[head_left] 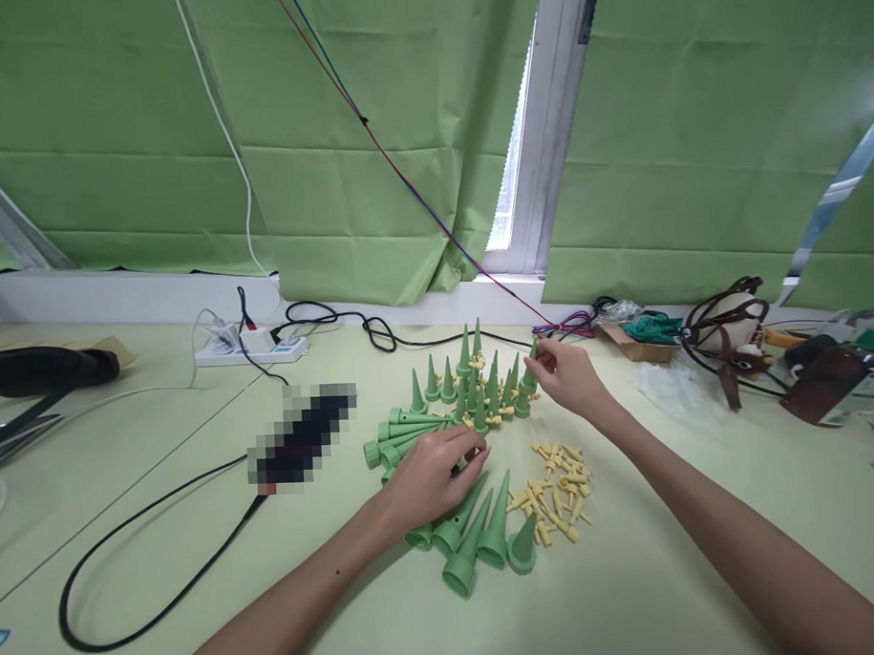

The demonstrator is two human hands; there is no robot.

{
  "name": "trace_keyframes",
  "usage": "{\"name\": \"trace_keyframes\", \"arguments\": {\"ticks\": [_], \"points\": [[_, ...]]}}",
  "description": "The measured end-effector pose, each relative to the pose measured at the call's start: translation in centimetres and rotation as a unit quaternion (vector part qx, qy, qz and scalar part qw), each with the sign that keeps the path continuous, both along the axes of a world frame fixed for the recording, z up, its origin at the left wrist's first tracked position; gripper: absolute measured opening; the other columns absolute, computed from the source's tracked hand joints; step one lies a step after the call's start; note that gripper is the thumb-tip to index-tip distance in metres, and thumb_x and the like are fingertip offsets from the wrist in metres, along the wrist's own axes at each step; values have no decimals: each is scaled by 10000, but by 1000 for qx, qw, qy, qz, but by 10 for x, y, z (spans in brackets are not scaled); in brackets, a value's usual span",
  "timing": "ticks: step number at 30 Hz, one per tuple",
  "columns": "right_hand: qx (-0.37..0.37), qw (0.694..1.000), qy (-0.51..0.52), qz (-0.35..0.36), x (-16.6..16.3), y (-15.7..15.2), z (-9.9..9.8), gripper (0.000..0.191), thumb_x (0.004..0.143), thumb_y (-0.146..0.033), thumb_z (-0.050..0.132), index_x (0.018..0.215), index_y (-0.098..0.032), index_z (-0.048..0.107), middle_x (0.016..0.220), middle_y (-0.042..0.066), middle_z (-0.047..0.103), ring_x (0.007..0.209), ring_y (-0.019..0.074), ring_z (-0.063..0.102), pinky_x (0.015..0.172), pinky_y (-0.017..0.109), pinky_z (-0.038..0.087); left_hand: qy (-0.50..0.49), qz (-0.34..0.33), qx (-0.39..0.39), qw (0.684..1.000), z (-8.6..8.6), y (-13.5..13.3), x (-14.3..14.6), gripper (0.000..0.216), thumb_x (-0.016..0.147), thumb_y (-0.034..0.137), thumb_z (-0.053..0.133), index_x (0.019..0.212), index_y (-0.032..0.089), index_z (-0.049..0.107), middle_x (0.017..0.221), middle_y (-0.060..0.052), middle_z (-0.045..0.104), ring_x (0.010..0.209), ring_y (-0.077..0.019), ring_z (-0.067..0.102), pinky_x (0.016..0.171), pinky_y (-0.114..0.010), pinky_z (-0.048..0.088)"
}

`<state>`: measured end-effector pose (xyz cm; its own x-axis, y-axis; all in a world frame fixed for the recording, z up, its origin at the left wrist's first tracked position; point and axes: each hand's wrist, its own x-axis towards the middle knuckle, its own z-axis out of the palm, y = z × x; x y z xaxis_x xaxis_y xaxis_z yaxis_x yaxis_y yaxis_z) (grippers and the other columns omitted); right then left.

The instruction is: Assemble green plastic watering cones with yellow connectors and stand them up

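Observation:
My right hand (pixel 569 375) pinches a green plastic cone spike (pixel 532 364) near its tip, at the right end of a standing group. The spike is upright, its wide end down. Other green cone spikes (pixel 417 395) stand close by, several with small yellow fittings at their sides. My left hand (pixel 436 473) is closed, thumb and fingers drawn together, over green spikes lying on their sides; what its fingertips hold, if anything, is hidden. In front of it lie more loose green cones (pixel 494 536). A pile of small yellow plastic fittings (pixel 558 495) lies between my forearms.
A black cable loops across the pale table (pixel 224 593) on the left, ending at a blurred-out dark object (pixel 304 442). At the back are a white power strip (pixel 287 350) and cables. Toward the right are a small cardboard box (pixel 634 343), plastic wrap and a bag (pixel 727 322).

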<state>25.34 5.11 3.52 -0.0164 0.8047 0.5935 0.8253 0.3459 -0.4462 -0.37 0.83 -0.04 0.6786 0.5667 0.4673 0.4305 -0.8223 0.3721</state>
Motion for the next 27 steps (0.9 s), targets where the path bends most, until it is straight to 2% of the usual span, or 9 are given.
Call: {"name": "trace_keyframes", "arguments": {"ticks": [7, 10, 12, 14, 16, 18, 24, 27], "points": [[-2, 1000, 10, -12, -2, 0, -2, 214, 823, -297, 565, 647, -207, 483, 614, 23, 606, 586, 179, 557, 595, 285, 386, 15, 0, 1, 1000, 3, 0, 1, 200, 978, 220, 461, 900, 163, 635, 817, -32, 648, 702, -148, 585, 639, -260, 439], [6, 1000, 12, -29, -3, -3, -2, 163, 825, -314, 591, 728, -189, 551, 692, 42, 623, 621, 191, 553, 625, 306, 399, 23, 3, 6, 1000, 5, -1, 2, 214, 975, 222, 462, 870, 157, 636, 784, -27, 632, 677, -145, 572, 617, -258, 426], [42, 998, 18, -50, -7, -9, 0, 188, 833, -348, 616, 879, -167, 595, 805, 63, 625, 660, 197, 549, 653, 321, 417, 25, 5, 6, 1000, 5, -1, 1, 213, 971, 221, 467, 868, 157, 643, 784, -26, 634, 678, -144, 573, 616, -259, 424], [118, 989, 32, -82, -13, -20, 2, 242, 858, -356, 611, 985, -152, 593, 902, 84, 584, 691, 193, 540, 670, 328, 434, 33, 8, 5, 999, 3, -1, 1, 209, 962, 220, 481, 863, 158, 654, 782, -25, 633, 679, -145, 575, 616, -262, 422], [185, 978, 36, -85, -21, -33, 3, 184, 891, -309, 580, 994, -157, 576, 904, 79, 549, 725, 194, 532, 683, 324, 440, 47, 16, 8, 999, 2, -1, 1, 206, 941, 226, 510, 820, 156, 662, 768, -28, 622, 681, -152, 570, 610, -271, 416], [210, 976, 33, -56, -29, -46, 2, 97, 919, -252, 546, 974, -173, 561, 879, 58, 530, 690, 175, 507, 677, 314, 439, 65, 24, 12, 998, 2, -1, 1, 211, 915, 239, 551, 756, 155, 660, 752, -32, 607, 704, -168, 563, 633, -288, 421], [171, 984, 31, -20, -34, -61, -21, 43, 930, -177, 508, 905, -188, 541, 824, 35, 524, 662, 163, 493, 642, 293, 417, 117, 40, -14, 992, 8, -4, 3, 237, 843, 282, 655, 640, 160, 643, 719, -29, 583, 810, -213, 539, 863, -405, 434], [82, 997, 1, 12, -24, -57, -34, 87, 927, -194, 501, 846, -192, 534, 762, 22, 547, 649, 166, 514, 604, 285, 395, 126, 51, -25, 990, 8, -6, 4, 271, 830, 284, 651, 589, 164, 615, 705, -29, 573, 830, -223, 534, 920, -444, 411]]}}
